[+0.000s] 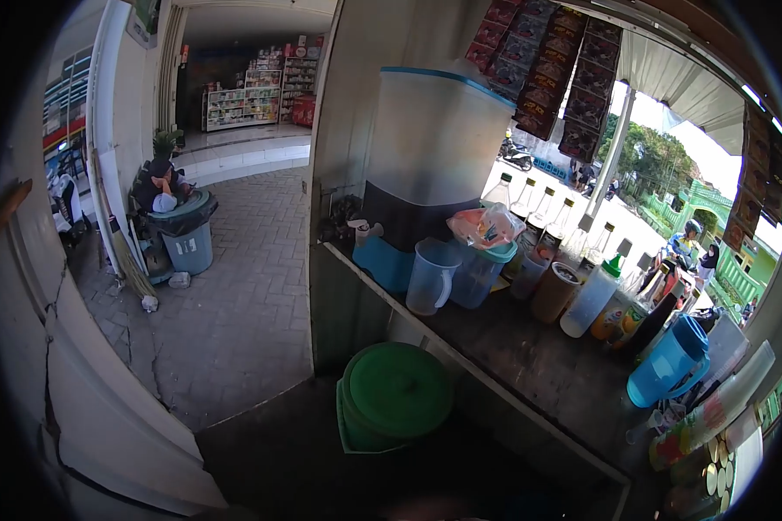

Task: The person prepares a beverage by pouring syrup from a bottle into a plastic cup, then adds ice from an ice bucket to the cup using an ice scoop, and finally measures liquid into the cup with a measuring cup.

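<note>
At the far left edge, a small brownish shape like fingertips, perhaps my left hand (pixel 13 205), shows against the pale wall panel; whether it grips anything is too dark to see. My right hand is out of view. A dim blur at the bottom middle cannot be made out. Below the counter stands a green lidded bucket (pixel 400 391). On the dark counter (pixel 530 356) are a clear plastic jug (pixel 432 278), a lidded tub (pixel 478 280) with a plastic bag (pixel 488 227) on top, and a blue pitcher (pixel 669 360).
A large dispenser-like container (pixel 439 130) stands at the counter's back corner. Several bottles line the outer edge, including a green-capped squeeze bottle (pixel 589 300). Drink sachet strips (pixel 550 69) hang above. Outside, a person sits behind a blue bin (pixel 188 247) on paving (pixel 243 295).
</note>
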`<state>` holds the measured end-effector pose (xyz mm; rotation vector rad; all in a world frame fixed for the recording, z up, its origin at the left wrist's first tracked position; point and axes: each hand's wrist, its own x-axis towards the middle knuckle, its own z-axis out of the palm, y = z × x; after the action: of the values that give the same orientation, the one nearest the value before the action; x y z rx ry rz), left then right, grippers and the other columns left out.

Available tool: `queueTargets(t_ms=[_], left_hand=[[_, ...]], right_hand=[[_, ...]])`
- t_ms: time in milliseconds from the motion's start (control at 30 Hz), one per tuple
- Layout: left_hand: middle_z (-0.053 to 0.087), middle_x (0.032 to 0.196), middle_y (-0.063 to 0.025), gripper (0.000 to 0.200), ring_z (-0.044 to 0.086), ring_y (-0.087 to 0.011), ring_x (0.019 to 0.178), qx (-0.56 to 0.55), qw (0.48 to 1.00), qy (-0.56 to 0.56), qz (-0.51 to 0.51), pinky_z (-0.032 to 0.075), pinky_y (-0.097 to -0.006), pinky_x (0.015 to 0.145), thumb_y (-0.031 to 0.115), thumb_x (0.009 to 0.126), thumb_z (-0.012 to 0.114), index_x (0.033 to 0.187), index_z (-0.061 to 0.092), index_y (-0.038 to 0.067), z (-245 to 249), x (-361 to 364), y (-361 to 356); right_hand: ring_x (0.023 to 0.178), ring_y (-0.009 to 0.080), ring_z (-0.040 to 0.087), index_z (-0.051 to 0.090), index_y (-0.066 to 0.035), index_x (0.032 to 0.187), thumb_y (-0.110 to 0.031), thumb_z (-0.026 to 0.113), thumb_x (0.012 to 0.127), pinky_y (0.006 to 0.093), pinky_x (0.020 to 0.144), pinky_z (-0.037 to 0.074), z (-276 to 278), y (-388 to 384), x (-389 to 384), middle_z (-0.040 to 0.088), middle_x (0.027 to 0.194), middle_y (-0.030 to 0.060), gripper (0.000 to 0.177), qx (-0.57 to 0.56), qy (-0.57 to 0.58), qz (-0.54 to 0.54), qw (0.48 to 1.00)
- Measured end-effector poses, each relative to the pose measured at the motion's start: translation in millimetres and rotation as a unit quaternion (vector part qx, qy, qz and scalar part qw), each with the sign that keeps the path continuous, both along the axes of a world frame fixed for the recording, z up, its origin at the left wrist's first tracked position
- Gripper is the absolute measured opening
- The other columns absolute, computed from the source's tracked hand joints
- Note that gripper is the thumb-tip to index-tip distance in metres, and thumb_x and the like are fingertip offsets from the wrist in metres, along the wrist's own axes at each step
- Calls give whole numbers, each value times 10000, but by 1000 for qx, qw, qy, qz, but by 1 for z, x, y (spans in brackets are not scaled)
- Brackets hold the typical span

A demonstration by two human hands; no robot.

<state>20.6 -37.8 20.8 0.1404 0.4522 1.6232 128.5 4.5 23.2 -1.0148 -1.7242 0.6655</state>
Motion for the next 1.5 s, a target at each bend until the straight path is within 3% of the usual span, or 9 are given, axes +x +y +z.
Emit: queueTargets(t_ms=[167, 233, 267, 500, 800, 1000, 1067, 1333, 1500], left_hand=[[382, 585, 36, 369, 330, -55, 464, -214, 970, -113, -13, 277, -230, 429, 393, 1000, 413, 958, 612, 85, -14, -2, 13], [585, 1143, -117, 540, 528, -221, 1139, 152, 930, -293, -166, 395, -353, 1004, 456, 978, 353, 1205, 522, -4, -73, -7, 5], [585, 1143, -117, 540, 528, -221, 1139, 134, 929, -301, -169, 395, -353, 1004, 456, 978, 353, 1205, 522, -4, -71, -5, -4], [588, 1166, -152, 601, 519, -279, 1185, -41, 985, -107, -132, 368, -397, 1062, 488, 966, 340, 1255, 479, -20, -32, -9, -2], [618, 872, -101, 284, 587, -251, 949, -160, 975, -128, -89, 489, -376, 862, 292, 961, 483, 1005, 603, 37, -48, -11, 11], [351, 548, 36, 329, 245, -75, 438, -221, 939, -41, -261, 310, -248, 438, 363, 984, 459, 869, 565, 74, -52, -23, 4], [493, 568, -13, 288, 423, -102, 425, -161, 896, -222, -348, 389, -263, 427, 328, 953, 542, 873, 603, 58, -61, -30, 2], [341, 583, 101, 210, 258, -5, 439, -170, 897, 139, -384, 218, -175, 399, 300, 991, 499, 865, 575, 149, -29, -30, -4], [370, 616, 105, 158, 288, 4, 464, -186, 897, 90, -391, 233, -162, 419, 280, 975, 537, 898, 585, 151, -44, -37, -7]], right_hand=[[675, 229, 567, 649, -29, 911, -51, 712, 806, 340, 611, 480, 19, -21, 5, 560, 878, 121, 125, 22, -98, 99, 990], [725, 253, 585, 663, -33, 930, -32, 721, 788, 354, 638, 491, 5, -29, 11, 557, 921, 133, 154, 3, -129, 116, 985], [771, 277, 590, 669, -36, 938, -21, 728, 771, 371, 671, 496, -5, -30, 15, 551, 936, 139, 178, -28, -129, 116, 984], [856, 328, 593, 660, -18, 920, 30, 715, 748, 393, 729, 499, -26, -35, 16, 550, 949, 173, 188, -147, -77, 108, 980], [774, 280, 613, 617, 3, 904, 68, 642, 807, 334, 642, 491, -12, -30, 2, 579, 897, 146, 119, -100, -30, 46, 993], [721, 247, 636, 634, 9, 925, 51, 636, 836, 309, 590, 494, -9, -23, 11, 615, 861, 132, 98, -57, -16, 34, 998], [754, 277, 636, 635, 2, 923, 46, 645, 819, 335, 620, 509, -10, -17, 18, 614, 874, 136, 114, -54, -81, 60, 993], [842, 322, 615, 610, -8, 972, 35, 631, 801, 376, 703, 516, 5, -9, 36, 600, 924, 149, 178, -55, -129, 152, 978], [861, 335, 594, 593, -14, 1000, 30, 613, 810, 370, 700, 510, 5, -13, 36, 569, 956, 172, 195, -61, -88, 193, 975]])
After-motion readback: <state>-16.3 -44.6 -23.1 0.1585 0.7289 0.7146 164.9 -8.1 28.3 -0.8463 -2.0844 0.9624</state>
